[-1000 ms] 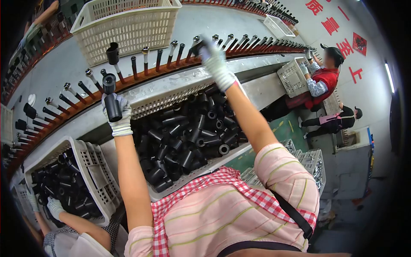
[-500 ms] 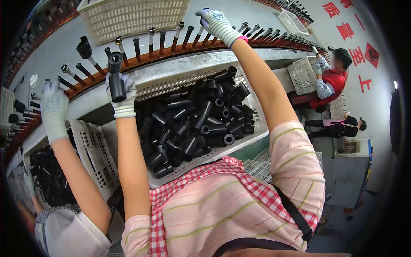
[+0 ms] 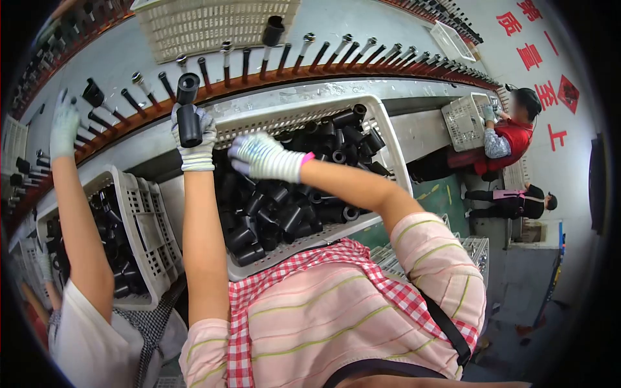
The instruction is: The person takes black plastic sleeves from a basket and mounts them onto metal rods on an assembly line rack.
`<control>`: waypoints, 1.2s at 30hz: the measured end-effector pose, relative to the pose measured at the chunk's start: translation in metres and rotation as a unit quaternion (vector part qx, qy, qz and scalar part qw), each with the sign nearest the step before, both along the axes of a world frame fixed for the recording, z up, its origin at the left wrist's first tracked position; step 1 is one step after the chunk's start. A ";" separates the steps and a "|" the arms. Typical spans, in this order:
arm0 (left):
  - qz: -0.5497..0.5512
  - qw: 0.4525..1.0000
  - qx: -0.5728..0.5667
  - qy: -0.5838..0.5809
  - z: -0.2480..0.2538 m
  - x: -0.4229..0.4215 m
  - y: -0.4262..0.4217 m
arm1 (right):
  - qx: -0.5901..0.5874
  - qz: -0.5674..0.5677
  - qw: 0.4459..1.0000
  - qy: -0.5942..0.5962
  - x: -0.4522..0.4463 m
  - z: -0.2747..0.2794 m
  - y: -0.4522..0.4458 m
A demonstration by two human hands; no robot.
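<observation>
Firmly, left hand clamps black tubes; right hand (cannot tell fingers' state) above crate, likely placed close for reach.

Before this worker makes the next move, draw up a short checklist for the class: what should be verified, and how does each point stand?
1. Left-hand grip is loaded: ok, two black sleeves show at it.
2. Right-hand grip is secure on a sleeve: cannot tell, its fingertips and anything under them are hard to make out.
3. Near basket has stock: ok, many sleeves lie jumbled in it.
4. Silver-topped posts all wear sleeves: not ok, several are uncovered.
5. Co-worker's hand is apart from both of the worker's: ok, it is off to the left.
</observation>
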State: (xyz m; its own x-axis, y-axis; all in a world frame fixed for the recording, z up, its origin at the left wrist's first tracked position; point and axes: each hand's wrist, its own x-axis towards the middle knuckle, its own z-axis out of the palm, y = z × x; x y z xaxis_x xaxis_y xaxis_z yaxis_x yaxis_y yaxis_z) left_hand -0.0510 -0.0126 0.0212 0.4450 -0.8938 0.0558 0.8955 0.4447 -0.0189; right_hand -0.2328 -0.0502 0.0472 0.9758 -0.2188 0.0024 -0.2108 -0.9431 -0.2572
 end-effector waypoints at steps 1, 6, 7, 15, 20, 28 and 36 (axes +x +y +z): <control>-0.014 1.000 -0.018 -0.015 -0.012 0.005 -0.003 | 0.039 -0.060 0.996 0.054 0.000 -0.030 0.008; -0.031 0.999 -0.008 -0.008 -0.012 0.005 -0.005 | 0.147 -0.164 0.975 0.041 0.008 -0.089 0.027; -0.038 0.999 -0.018 -0.005 -0.012 0.006 -0.005 | 0.150 -0.139 0.979 -0.005 0.005 -0.075 0.024; 0.013 1.000 -0.003 -0.010 -0.014 0.003 -0.002 | 0.029 -0.079 0.942 -0.325 -0.062 0.084 -0.085; 0.012 1.000 -0.015 -0.012 -0.002 -0.003 -0.002 | -0.150 -0.379 0.843 -0.352 -0.138 0.110 -0.245; -0.024 1.000 -0.011 -0.013 -0.001 -0.001 -0.007 | -0.249 -0.299 0.918 -0.082 -0.088 0.108 -0.284; 0.009 1.000 0.008 0.004 0.009 -0.002 0.004 | -0.160 -0.205 0.925 -0.278 -0.072 0.081 -0.258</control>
